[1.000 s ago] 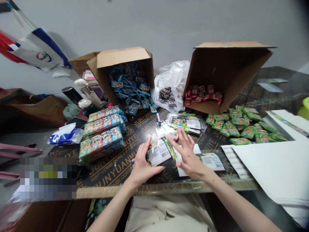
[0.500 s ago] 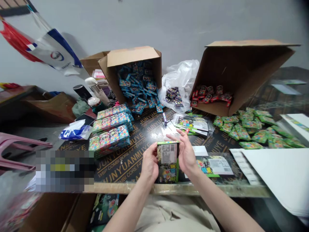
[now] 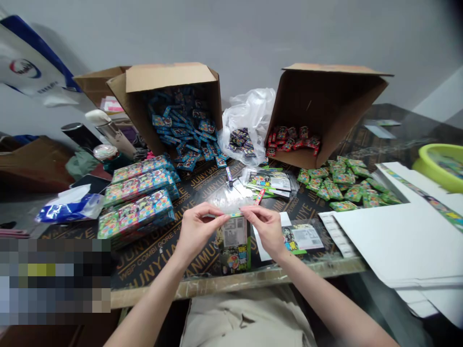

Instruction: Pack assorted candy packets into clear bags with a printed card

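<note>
A small green and black printed carton (image 3: 234, 245) stands upright near the table's front edge, with a white barcode label facing me. My left hand (image 3: 198, 229) pinches its top left corner. My right hand (image 3: 265, 226) pinches the top right corner. A clear plastic film sits under both sets of fingertips at the carton's top. Flat printed carton blanks (image 3: 303, 237) lie just right of my right hand.
Behind stand a tipped cardboard box of blue packets (image 3: 181, 123), a clear bag of purple packets (image 3: 243, 140) and a tipped box of red packets (image 3: 294, 139). Green packets (image 3: 340, 185) lie right, wrapped packs (image 3: 139, 205) left, white sheets (image 3: 398, 241) and a green basin (image 3: 439, 164) far right.
A second ago the carton lay flat under my hands. It was lifted and stood upright, and both hands have moved from its sides to its top edge.
</note>
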Demonstrator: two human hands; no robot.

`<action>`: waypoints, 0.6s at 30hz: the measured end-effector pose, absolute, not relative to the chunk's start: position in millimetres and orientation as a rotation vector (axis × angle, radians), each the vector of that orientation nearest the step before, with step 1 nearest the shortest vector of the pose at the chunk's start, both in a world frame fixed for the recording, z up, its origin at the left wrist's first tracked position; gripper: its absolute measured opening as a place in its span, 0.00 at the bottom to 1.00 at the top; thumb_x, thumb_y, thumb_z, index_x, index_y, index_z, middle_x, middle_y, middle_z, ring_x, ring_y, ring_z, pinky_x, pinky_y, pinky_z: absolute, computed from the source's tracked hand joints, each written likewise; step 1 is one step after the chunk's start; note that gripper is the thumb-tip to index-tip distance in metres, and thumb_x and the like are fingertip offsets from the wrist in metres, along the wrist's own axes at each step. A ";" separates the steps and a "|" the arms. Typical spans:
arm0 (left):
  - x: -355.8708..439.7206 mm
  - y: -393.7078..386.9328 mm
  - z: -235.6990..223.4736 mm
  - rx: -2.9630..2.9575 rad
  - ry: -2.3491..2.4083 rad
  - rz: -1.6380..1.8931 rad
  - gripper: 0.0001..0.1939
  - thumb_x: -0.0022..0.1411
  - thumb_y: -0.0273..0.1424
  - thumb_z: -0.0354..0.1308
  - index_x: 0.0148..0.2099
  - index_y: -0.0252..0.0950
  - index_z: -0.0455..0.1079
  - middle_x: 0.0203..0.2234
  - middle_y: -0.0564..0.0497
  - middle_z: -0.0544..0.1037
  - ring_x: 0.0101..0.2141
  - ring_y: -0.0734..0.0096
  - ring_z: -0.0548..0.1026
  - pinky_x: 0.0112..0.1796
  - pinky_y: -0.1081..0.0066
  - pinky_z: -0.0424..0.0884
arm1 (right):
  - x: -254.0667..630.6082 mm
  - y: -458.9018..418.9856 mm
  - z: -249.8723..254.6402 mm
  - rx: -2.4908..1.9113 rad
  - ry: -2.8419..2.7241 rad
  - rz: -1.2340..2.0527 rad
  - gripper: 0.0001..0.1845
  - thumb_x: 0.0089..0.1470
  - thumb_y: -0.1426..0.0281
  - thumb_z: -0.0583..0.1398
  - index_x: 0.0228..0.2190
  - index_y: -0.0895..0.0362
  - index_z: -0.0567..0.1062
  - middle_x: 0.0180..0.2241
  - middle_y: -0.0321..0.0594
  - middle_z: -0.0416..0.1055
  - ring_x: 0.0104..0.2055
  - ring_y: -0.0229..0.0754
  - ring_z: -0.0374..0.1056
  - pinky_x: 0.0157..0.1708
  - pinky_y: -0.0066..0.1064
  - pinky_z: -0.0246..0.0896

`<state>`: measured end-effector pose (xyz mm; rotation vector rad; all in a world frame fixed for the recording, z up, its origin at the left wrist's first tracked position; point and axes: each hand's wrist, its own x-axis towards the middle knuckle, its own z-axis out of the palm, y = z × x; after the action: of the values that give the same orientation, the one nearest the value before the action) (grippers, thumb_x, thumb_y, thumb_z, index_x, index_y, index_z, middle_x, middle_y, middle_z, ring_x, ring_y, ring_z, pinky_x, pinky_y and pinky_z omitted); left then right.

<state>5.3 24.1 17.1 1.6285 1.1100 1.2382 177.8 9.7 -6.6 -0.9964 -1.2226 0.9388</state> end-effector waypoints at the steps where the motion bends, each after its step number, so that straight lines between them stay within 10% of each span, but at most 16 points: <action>1: 4.4 26.6 18.2 1.632 1.120 1.190 0.07 0.47 0.32 0.64 0.27 0.32 0.74 0.24 0.50 0.74 0.26 0.72 0.71 0.27 0.75 0.66 | 179.5 10.3 -5.4 -1.038 -1.241 0.930 0.06 0.46 0.68 0.63 0.29 0.57 0.77 0.31 0.39 0.75 0.34 0.40 0.69 0.38 0.31 0.63; 7: 4.3 34.5 22.3 1.833 1.108 1.081 0.06 0.51 0.31 0.62 0.28 0.33 0.74 0.23 0.50 0.74 0.27 0.72 0.72 0.29 0.74 0.66 | 182.3 12.6 6.9 -1.108 -1.447 0.876 0.07 0.49 0.67 0.60 0.26 0.58 0.74 0.25 0.37 0.71 0.27 0.37 0.65 0.28 0.28 0.61; 12: 1.2 22.2 16.2 2.277 1.010 1.205 0.05 0.54 0.30 0.60 0.30 0.33 0.72 0.27 0.49 0.72 0.29 0.73 0.70 0.30 0.74 0.65 | 213.0 15.2 7.8 -0.935 -1.879 0.691 0.14 0.56 0.63 0.53 0.34 0.54 0.76 0.40 0.41 0.72 0.43 0.42 0.65 0.45 0.35 0.58; 18: -4.1 20.3 9.7 2.338 0.998 1.216 0.05 0.58 0.27 0.55 0.30 0.33 0.69 0.26 0.51 0.68 0.27 0.75 0.67 0.29 0.75 0.63 | 294.9 54.3 -46.7 -1.702 -1.903 0.241 0.11 0.51 0.65 0.57 0.35 0.56 0.75 0.36 0.43 0.71 0.42 0.46 0.63 0.42 0.38 0.53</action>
<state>-4.1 20.3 9.7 2.3380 0.9981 1.2160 294.9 54.3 -46.7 -1.7021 -1.9035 0.2413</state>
